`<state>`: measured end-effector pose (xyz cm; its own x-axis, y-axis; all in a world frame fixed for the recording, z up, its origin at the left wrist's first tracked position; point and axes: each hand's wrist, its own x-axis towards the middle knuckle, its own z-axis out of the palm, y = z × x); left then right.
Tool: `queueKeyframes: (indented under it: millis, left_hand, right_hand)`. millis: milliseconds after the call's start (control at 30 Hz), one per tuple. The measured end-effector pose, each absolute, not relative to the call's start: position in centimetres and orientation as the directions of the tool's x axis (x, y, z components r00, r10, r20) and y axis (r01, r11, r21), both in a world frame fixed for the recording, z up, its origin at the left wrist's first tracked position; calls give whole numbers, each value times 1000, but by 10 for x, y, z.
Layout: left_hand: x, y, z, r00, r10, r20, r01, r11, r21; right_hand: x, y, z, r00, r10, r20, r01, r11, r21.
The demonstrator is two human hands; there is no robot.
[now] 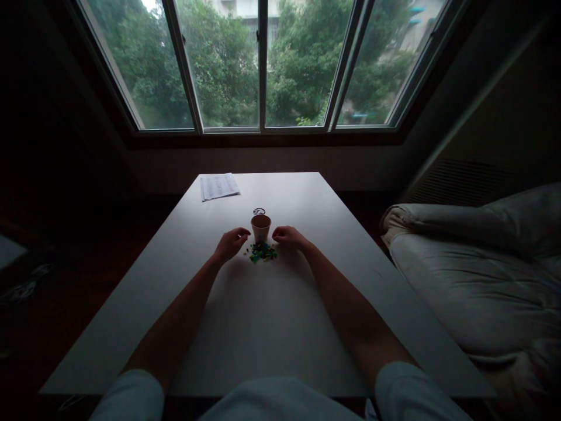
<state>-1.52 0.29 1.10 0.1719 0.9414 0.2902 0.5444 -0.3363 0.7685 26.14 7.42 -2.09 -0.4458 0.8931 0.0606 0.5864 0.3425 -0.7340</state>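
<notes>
pale shirt (272,400), left hand (230,243) and right hand (291,236) flanking cup (261,230), grips unclear, green pieces (262,252), illegible printed sheets (219,186)

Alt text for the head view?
A left hand and right hand flank an upright cup on a white table, small, mostly green pieces scattered at its near side. Papers lie far left; trees show through a window.

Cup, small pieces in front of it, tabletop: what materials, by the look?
Cup: probably paper, matte; pale, tapered wall with no strong shine.
Small pieces: possibly plastic; bright greens among darker bits, but too small to confirm material or finish.
Tabletop: perhaps laminate or painted board; smooth, white, satin, with a soft sheen towards the window.
</notes>
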Motion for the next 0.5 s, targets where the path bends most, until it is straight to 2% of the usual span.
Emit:
queueKeyframes:
  millis: [100,167,367,500]
  left_hand:
    - [-23,2,6,302,919,253,699,-394,596]
    - [-27,2,3,348,915,205,741,-402,537]
    - [-37,4,5,413,906,95,734,-393,554]
    - [-42,5,5,433,900,42,718,-372,588]
  right_hand:
    - [260,66,-12,-542,840,8,620,406,-671]
    - [260,62,-8,-567,824,-2,632,433,-643]
    - [258,59,-8,-573,819,21,668,481,-568]
    - [258,60,-10,-584,809,63,652,513,-558]
